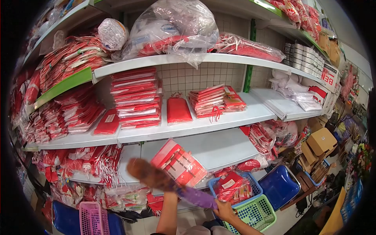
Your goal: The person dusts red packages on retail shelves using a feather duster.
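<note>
This is a shop. White shelves [203, 124] run along the wall, stacked with red-and-white packs [136, 98] wrapped in plastic, many alike. Plastic baskets [256, 211] sit on the floor below, one filled with more packs. Cardboard boxes [321, 141] pile up at the right, with further stocked shelving behind them.

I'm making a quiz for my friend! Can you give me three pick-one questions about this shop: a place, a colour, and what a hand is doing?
1. Where is the green basket? A top shelf B low down, right C in a hand
2. What colour is the duster handle? A purple B yellow C black
3. The right hand is: A open B shut on the duster C hidden

B: it sits low at the right. A: the handle looks purple. B: it wraps the handle.
</note>
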A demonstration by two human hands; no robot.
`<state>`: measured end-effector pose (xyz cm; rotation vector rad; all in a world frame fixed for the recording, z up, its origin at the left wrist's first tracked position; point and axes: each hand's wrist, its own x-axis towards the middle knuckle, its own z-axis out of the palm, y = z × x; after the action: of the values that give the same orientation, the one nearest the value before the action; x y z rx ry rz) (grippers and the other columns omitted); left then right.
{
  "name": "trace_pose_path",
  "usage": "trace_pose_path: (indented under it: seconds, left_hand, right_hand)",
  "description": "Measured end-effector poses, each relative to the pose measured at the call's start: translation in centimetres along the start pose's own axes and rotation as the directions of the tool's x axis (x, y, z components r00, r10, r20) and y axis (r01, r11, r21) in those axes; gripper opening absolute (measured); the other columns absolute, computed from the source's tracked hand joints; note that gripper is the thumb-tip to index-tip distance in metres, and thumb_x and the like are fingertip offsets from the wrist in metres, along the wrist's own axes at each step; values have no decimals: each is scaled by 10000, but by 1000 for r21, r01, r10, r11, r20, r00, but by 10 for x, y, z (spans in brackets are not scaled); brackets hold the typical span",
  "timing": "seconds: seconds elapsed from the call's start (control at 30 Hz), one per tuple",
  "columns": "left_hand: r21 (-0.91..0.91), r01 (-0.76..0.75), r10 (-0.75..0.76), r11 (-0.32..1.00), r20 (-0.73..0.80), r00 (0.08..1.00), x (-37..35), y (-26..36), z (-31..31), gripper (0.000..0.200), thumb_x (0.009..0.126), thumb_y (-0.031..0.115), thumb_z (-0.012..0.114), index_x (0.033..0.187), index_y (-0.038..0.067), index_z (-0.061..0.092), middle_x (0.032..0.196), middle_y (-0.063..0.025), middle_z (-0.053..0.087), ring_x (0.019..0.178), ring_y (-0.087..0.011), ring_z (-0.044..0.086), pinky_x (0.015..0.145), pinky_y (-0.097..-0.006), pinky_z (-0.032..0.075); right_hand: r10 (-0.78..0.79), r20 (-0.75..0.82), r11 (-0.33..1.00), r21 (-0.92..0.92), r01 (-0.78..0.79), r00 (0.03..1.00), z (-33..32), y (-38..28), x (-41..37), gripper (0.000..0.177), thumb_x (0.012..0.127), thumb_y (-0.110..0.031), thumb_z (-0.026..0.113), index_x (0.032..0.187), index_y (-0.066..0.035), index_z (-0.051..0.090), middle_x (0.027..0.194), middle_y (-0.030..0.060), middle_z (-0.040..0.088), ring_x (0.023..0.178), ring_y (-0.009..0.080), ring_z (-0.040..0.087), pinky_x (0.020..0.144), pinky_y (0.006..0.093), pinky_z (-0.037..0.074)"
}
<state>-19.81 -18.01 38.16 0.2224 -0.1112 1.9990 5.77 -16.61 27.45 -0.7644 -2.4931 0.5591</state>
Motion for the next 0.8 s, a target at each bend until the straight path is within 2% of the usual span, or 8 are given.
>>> trace_pose_path:
  seconds: [0.1,0.13,0.23,0.37,0.5,0.63,0.73,0.8]
  left_hand:
    - [-130,84,-74,988,77,994,-5,-3,9,574,913,462,324,1303,45,381,1284,-171,457,1135,-362,478,953,-516,397]
    - [20,-85,81,996,166,983,7,16,-99,534,906,440,377,1240,30,447,1206,-156,517,1076,-342,517,909,-492,437]
    - [226,-142,189,964,-202,961,1,5,-57,506,896,422,422,1217,33,461,1184,-151,529,1005,-339,550,854,-481,473]
    - [28,139,-133,990,513,848,22,19,-104,480,885,426,434,1184,54,483,1098,-140,563,878,-290,574,735,-408,504]
    - [278,-140,158,950,-43,987,-11,-20,9,511,908,449,345,1161,35,504,1098,-141,589,961,-288,591,841,-423,492]
    - [-103,101,-78,990,211,974,6,-2,-95,539,905,458,332,1192,26,479,1165,-153,548,1025,-309,552,912,-435,446]
    - [86,98,-113,992,193,975,-15,-19,-9,553,896,478,331,1190,37,489,1149,-144,559,1034,-284,551,909,-424,444]
    - [401,-18,71,916,-117,991,-15,-17,-15,551,892,482,334,1196,46,481,1167,-127,543,1041,-277,544,895,-419,450]
  right_hand:
    - [169,-153,982,110,-154,974,6,2,-1,597,829,-356,591,1208,74,424,616,223,562,560,384,572,522,440,440]
    - [381,-159,901,286,-327,911,6,0,5,586,806,-300,608,1214,74,416,656,226,575,599,388,579,543,444,445]
    - [339,-232,898,369,-240,912,0,-9,10,593,816,-304,601,1227,74,403,665,220,581,605,386,582,539,439,445]
    - [109,-63,994,22,-108,992,-22,-22,13,563,830,-313,594,1224,52,421,683,219,590,611,389,584,548,427,448]
    - [303,-227,919,325,-221,925,-43,-37,38,516,808,-277,606,1197,29,461,683,220,589,615,389,584,559,435,452]
    - [34,-57,999,-40,-37,998,-49,-38,35,496,831,-284,592,1188,36,466,646,226,575,596,385,583,549,430,449]
    - [175,-118,984,-23,-179,978,-57,-46,39,496,839,-297,586,1185,38,465,634,230,573,580,386,581,545,429,448]
    - [289,-213,947,209,-245,933,-49,-40,44,498,826,-288,591,1184,35,466,639,230,577,580,382,584,549,435,452]
